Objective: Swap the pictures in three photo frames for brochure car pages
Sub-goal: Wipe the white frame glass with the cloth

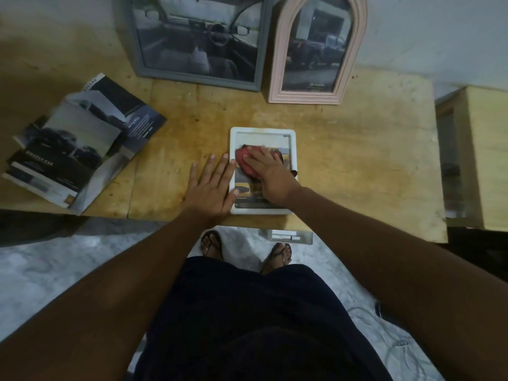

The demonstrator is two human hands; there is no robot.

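Lying flat near the table's [357, 160] front edge, the white frame [291, 138] has its picture largely hidden by a red cloth [243, 160], pressed under the right hand's [270, 174] straight fingers. The left hand [211, 188] rests flat beside it, thumb touching the rim. Behind stand a gray frame [198, 77], its top cut off, and a pink arched frame [277, 64]. Brochure pages [82, 144] sprawl at left.

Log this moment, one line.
left hand: flat, thumb against white frame | right hand: presses red cloth on it | grey frame, pink frame: upright, car pictures
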